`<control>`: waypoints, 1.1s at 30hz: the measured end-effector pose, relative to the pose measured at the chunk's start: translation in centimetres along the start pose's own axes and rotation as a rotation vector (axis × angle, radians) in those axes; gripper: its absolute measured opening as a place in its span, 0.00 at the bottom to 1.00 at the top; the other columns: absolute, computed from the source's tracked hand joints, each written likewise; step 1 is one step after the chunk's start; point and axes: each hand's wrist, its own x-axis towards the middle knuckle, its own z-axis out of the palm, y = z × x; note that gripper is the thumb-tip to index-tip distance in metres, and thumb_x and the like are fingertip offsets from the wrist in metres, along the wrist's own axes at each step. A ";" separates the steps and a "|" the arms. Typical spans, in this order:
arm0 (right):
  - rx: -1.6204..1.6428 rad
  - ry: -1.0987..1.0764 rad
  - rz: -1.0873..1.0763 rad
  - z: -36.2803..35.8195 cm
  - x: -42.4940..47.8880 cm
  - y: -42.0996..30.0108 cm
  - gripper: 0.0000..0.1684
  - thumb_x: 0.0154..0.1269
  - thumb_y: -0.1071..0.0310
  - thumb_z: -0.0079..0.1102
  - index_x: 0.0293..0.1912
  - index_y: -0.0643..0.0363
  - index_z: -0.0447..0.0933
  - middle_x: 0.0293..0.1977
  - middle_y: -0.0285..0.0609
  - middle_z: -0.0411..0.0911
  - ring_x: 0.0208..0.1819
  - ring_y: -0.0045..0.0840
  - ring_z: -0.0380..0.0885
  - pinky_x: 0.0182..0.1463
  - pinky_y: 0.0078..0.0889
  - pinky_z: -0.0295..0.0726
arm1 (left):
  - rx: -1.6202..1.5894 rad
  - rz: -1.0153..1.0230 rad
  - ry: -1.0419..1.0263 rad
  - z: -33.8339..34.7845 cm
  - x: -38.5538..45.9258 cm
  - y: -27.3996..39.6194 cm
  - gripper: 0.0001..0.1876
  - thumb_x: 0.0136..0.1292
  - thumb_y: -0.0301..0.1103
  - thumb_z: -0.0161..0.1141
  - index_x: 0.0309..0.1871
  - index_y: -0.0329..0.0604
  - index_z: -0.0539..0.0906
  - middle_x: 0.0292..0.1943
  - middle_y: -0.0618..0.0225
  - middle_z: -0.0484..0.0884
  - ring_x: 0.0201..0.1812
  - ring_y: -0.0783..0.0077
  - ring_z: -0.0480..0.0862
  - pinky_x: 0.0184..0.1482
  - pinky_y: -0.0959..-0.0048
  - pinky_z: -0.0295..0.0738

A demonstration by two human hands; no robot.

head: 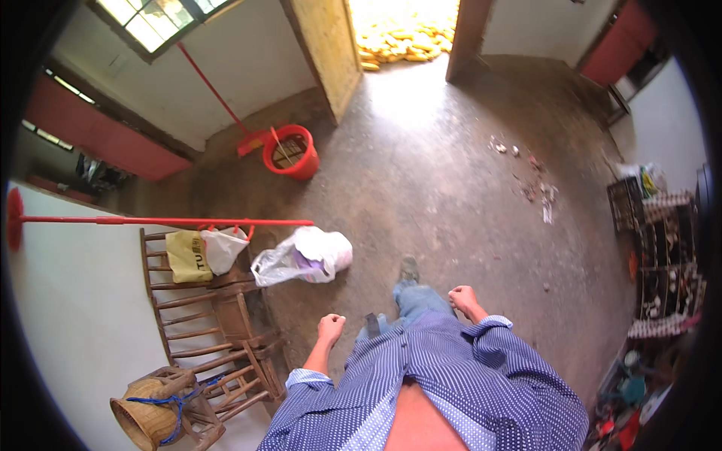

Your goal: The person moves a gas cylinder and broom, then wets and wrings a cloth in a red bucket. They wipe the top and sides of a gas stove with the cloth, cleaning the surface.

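My left hand (331, 328) hangs at my side with the fingers curled in and nothing seen in them. On the other side of my legs, my right hand (463, 299) is likewise curled, with no object visible in it. A white plastic bag (316, 255) with something purple inside rests in front of my left hand. Beside it, a yellow bag (189, 256) and a white bag (224, 248) lie against a wooden chair (192, 321). A red pole (169, 221) stretches across above them.
A red bucket (302, 163) stands near a red broom (252, 142) and the open door (330, 62). Corn cobs (406, 45) lie beyond the doorway. Litter (547, 197) is scattered on the floor, with a rack (668, 248) at right and a woven basket (148, 403) at lower left.
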 end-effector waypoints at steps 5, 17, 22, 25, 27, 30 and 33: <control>-0.135 -0.075 -0.215 -0.6 6.4 -14.7 0.14 0.62 0.68 0.59 0.43 0.69 0.83 0.31 0.44 0.85 0.27 0.24 0.82 0.32 0.28 0.82 | -0.127 0.040 0.041 -2.2 4.1 10.5 0.19 0.61 0.45 0.62 0.44 0.36 0.87 0.39 0.55 0.89 0.44 0.61 0.88 0.50 0.64 0.79; -0.396 -0.309 -0.383 6.8 15.5 -37.6 0.16 0.60 0.65 0.59 0.40 0.70 0.84 0.26 0.46 0.84 0.28 0.27 0.84 0.36 0.31 0.84 | -0.423 -0.211 0.258 -8.7 22.2 12.6 0.16 0.57 0.41 0.61 0.40 0.37 0.88 0.35 0.52 0.88 0.40 0.63 0.88 0.47 0.65 0.80; -0.393 -0.251 -0.222 7.2 18.8 -44.1 0.17 0.60 0.68 0.59 0.43 0.72 0.83 0.31 0.48 0.84 0.29 0.28 0.84 0.35 0.30 0.85 | -0.348 -0.238 0.283 -12.7 29.5 18.4 0.14 0.58 0.41 0.62 0.36 0.39 0.88 0.38 0.53 0.89 0.44 0.56 0.88 0.51 0.62 0.80; -0.298 -0.223 -0.234 9.0 20.7 -49.3 0.18 0.61 0.67 0.58 0.44 0.71 0.82 0.31 0.49 0.84 0.29 0.27 0.84 0.32 0.28 0.82 | -0.301 -0.171 0.184 -16.0 33.0 21.2 0.15 0.59 0.43 0.61 0.38 0.42 0.88 0.41 0.53 0.88 0.46 0.54 0.87 0.52 0.61 0.80; -0.287 -0.224 -0.254 10.4 21.6 -53.0 0.18 0.61 0.67 0.57 0.45 0.71 0.82 0.31 0.48 0.84 0.28 0.26 0.83 0.32 0.28 0.81 | -0.229 -0.134 0.192 -18.2 35.1 24.3 0.15 0.60 0.44 0.60 0.38 0.42 0.88 0.42 0.52 0.88 0.47 0.52 0.87 0.52 0.60 0.80; -0.377 -0.302 -0.303 12.9 22.2 -58.2 0.17 0.62 0.66 0.57 0.44 0.71 0.82 0.32 0.47 0.84 0.28 0.26 0.83 0.32 0.28 0.81 | -0.301 -0.137 0.235 -20.8 38.0 27.6 0.14 0.62 0.44 0.59 0.38 0.43 0.87 0.42 0.53 0.88 0.48 0.51 0.86 0.52 0.59 0.79; -0.432 -0.384 -0.360 15.3 24.8 -61.4 0.17 0.62 0.67 0.56 0.44 0.72 0.82 0.32 0.47 0.84 0.28 0.26 0.83 0.32 0.28 0.81 | -0.383 -0.150 0.244 -21.8 41.4 29.4 0.14 0.62 0.44 0.59 0.38 0.44 0.87 0.44 0.53 0.88 0.49 0.51 0.86 0.53 0.59 0.79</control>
